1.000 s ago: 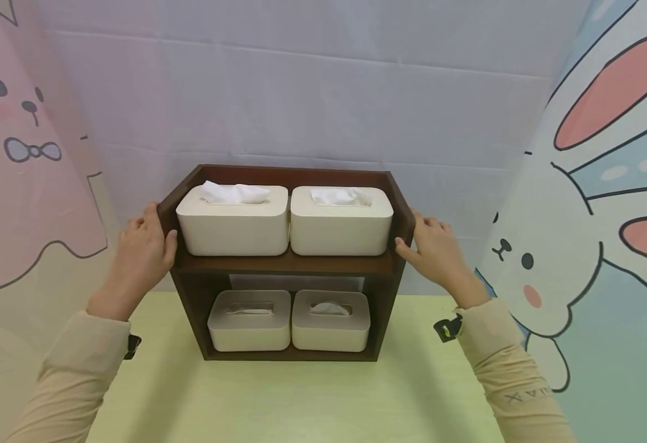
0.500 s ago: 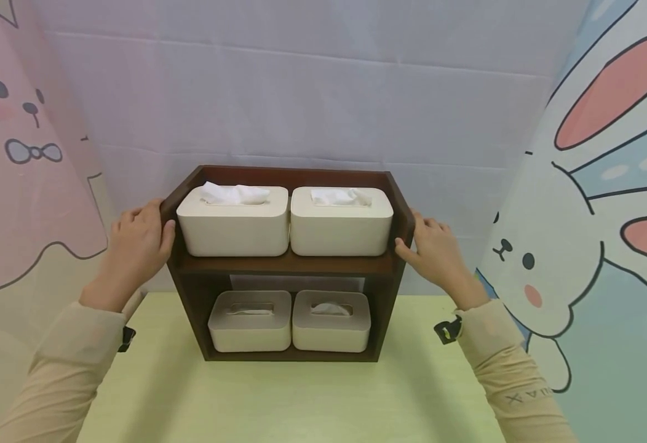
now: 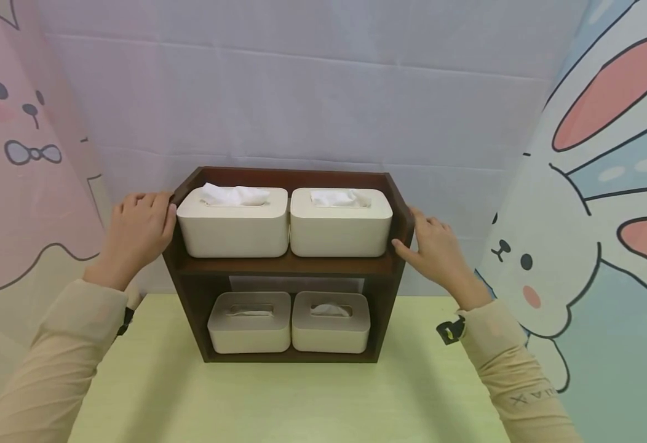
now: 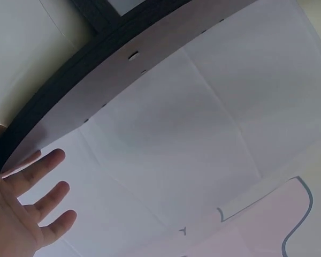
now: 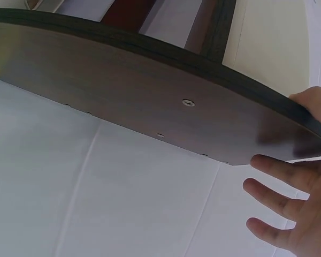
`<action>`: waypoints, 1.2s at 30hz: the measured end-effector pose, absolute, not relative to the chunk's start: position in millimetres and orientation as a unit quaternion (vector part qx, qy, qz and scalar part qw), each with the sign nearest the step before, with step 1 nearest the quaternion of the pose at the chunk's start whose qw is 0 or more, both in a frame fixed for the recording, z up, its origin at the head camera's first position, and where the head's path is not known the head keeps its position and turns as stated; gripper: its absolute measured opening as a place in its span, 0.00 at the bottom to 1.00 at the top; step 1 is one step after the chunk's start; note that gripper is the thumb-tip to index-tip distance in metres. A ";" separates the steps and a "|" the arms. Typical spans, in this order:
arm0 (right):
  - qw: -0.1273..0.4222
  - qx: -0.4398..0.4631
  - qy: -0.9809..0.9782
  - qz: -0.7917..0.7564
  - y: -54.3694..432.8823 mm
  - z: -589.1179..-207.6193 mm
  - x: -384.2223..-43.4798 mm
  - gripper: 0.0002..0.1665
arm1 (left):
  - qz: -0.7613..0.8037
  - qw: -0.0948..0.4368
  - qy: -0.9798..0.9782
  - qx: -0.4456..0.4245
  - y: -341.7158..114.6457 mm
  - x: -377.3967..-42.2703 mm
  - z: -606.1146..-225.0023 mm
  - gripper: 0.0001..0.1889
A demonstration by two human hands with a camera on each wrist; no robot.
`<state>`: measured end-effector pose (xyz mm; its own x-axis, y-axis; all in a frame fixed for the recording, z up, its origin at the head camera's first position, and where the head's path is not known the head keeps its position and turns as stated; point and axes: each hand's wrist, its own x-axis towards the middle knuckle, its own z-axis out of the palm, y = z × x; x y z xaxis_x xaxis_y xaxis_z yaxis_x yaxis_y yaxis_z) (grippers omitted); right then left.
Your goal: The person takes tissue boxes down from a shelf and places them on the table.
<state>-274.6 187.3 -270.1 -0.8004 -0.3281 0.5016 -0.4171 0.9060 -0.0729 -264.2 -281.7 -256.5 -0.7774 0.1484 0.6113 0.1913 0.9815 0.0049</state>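
A dark brown two-tier shelf [image 3: 290,264] stands upright, with two white tissue boxes on each tier. Tissue shows at the slots of the upper left box [image 3: 232,221] and upper right box [image 3: 341,223]. Below sit the lower left box [image 3: 250,323] and lower right box [image 3: 331,323]. My left hand [image 3: 142,231] holds the top of the left side panel [image 4: 91,85] between thumb and index finger, its other fingers spread outside. On the opposite side, my right hand [image 3: 436,255] grips the right side panel [image 5: 150,91], thumb on the front edge, fingers splayed along the outer face.
The shelf stands on a pale yellow-green table [image 3: 290,400]. Behind it hangs a creased white cloth [image 3: 301,92]. Cartoon-printed curtains flank it, with a rabbit print [image 3: 556,264] on the right and a pink figure [image 3: 30,172] on the left.
My left hand has slid upward along the left panel's edge, after drawing slightly outward. The right hand, the shelf and the boxes stay practically where they were.
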 end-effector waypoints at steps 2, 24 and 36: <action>0.255 0.203 -0.941 0.093 187.5 -269.7 -275.3 0.45 | -0.030 0.314 -0.944 -0.095 -282.7 -267.2 -253.6 0.21; 0.214 0.268 -0.939 0.022 141.4 -201.3 -282.4 0.48 | -0.031 0.254 -0.957 -0.133 -292.1 -285.1 -242.7 0.22; 0.068 0.264 -0.962 -0.007 112.6 -188.9 -317.9 0.60 | -0.063 0.252 -0.958 -0.124 -292.5 -285.3 -246.7 0.22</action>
<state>-317.9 112.6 -188.9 -0.8509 -0.5098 0.1266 -0.5079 0.8600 0.0488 -285.3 -292.5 -246.7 -0.8419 0.2058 0.4990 0.2693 0.9613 0.0580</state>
